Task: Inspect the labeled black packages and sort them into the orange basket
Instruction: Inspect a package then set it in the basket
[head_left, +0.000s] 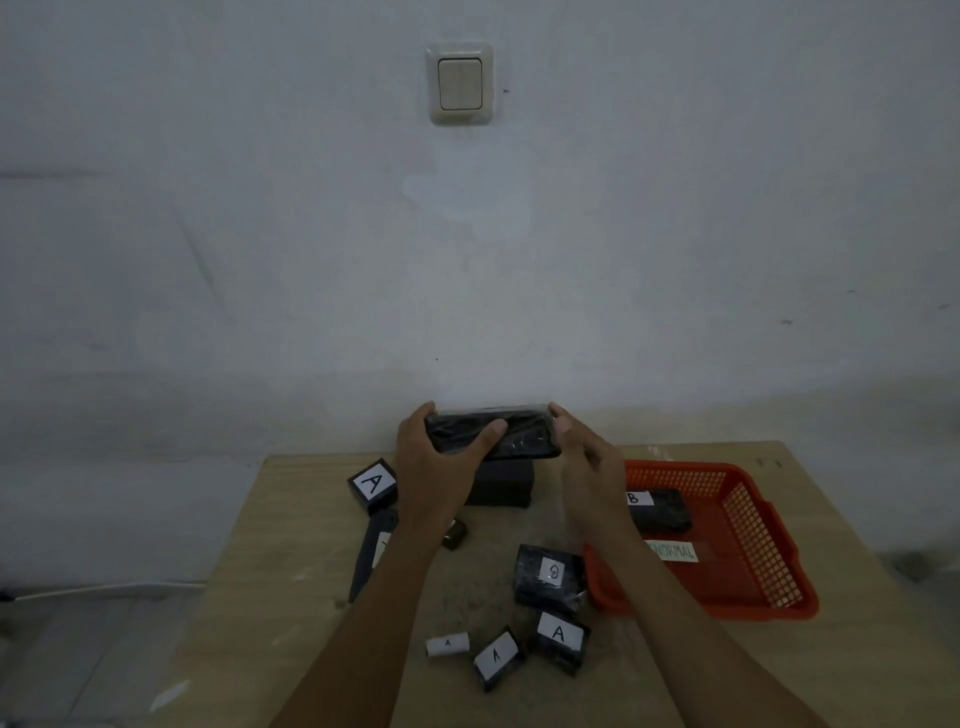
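A black package (493, 434) is held up above the far part of the wooden counter (291, 519), between both hands, probably so that its faces can be checked for a label; no label is seen on the side turned to the camera. The left hand (436, 457) is curled around the left end, with the thumb laid over the front face. The right hand (582, 457) touches the right end with the fingertips only, and its other fingers look loose and half open.

The orange basket (753, 551) is placed at the right of the counter, close to the right forearm, so a sorted package has a short way to go. One package marked B (660, 509) lies already inside it, and a paper tag (672, 551) is fixed on its near wall. Other packages are left on the counter: one marked A (373, 486) at the left, one with a turned label (548, 574) just beside the basket, and two marked A (558, 636) nearer the camera.
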